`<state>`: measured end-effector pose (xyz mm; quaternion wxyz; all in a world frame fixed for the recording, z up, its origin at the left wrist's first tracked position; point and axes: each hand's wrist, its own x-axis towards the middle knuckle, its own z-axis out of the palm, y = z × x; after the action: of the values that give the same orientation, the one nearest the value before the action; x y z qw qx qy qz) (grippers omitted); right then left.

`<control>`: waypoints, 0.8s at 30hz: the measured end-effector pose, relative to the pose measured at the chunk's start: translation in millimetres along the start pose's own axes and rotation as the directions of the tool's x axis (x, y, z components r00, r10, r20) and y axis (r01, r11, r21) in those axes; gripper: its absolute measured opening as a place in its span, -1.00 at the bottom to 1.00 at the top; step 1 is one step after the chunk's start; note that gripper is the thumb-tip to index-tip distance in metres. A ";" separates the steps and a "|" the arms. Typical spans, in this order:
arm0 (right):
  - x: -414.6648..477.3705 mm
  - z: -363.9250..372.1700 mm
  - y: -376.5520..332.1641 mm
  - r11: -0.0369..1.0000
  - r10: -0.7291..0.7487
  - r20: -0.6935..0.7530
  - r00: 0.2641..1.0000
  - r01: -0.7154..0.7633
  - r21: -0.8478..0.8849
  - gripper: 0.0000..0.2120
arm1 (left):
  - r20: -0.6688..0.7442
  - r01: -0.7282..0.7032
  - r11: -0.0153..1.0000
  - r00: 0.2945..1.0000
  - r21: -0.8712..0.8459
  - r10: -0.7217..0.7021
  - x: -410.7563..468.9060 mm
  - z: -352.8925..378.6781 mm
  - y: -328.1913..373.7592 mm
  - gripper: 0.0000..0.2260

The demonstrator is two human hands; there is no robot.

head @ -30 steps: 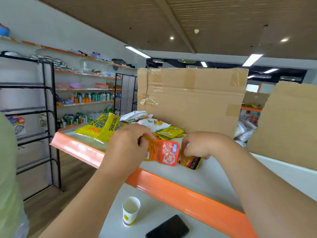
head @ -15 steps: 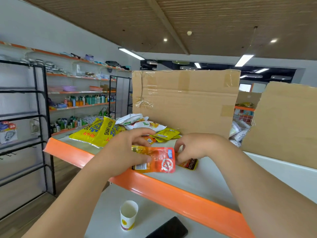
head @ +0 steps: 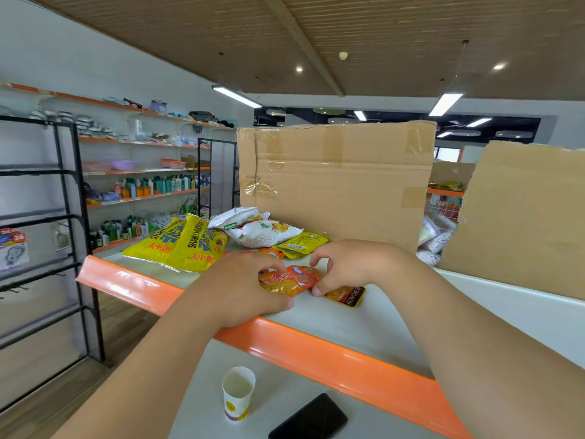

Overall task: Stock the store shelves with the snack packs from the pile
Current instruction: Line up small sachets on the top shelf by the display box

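Observation:
A small orange-red snack pack [head: 292, 278] lies on the white shelf [head: 348, 324] with the orange front rail [head: 316, 350]. My left hand [head: 240, 286] covers its left end, fingers and thumb pinching it. My right hand [head: 345, 264] touches its right end with fingertips and thumb. Under my right hand lies a dark orange pack labelled KONCHEW [head: 346, 294]. Behind them sits the pile: two big yellow bags [head: 180, 245], white crumpled bags [head: 256, 228] and small yellow-green packs [head: 300, 245].
A tall cardboard sheet [head: 335, 182] stands behind the pile, another cardboard sheet [head: 522, 217] at right. On the lower surface stand a paper cup [head: 238, 392] and a black phone [head: 308, 419]. A black metal rack [head: 63, 236] stands at left, with stocked wall shelves [head: 142, 185] behind.
The orange-red pack has gone from held upright in the air to lying flat on the shelf. Both hands moved down and forward with it.

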<state>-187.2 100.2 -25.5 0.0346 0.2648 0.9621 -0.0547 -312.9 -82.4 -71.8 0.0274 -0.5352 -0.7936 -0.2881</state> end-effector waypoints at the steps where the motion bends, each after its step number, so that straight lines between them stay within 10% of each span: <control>1: 0.6 0.9 -0.3 1.000 -0.002 -0.008 1.000 0.002 -0.005 -0.38 | 0.018 0.015 1.000 1.000 -0.009 -0.015 0.9 0.0 0.2 -0.50; 15: 2.8 0.7 4.9 0.993 0.005 -0.163 0.987 0.014 0.116 -0.63 | -0.018 -0.014 1.000 1.000 0.016 0.014 0.2 1.2 2.4 -0.49; 24: -17.3 -24.3 11.7 0.987 0.023 -0.337 0.941 0.031 0.155 -0.68 | -0.372 -0.024 0.995 0.926 0.098 0.059 -0.8 11.4 27.8 -0.61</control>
<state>-167.3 104.5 -0.8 -0.1519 0.2702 0.9470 -0.0847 -285.4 -70.3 -69.7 0.2090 -0.4854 -0.7745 -0.3476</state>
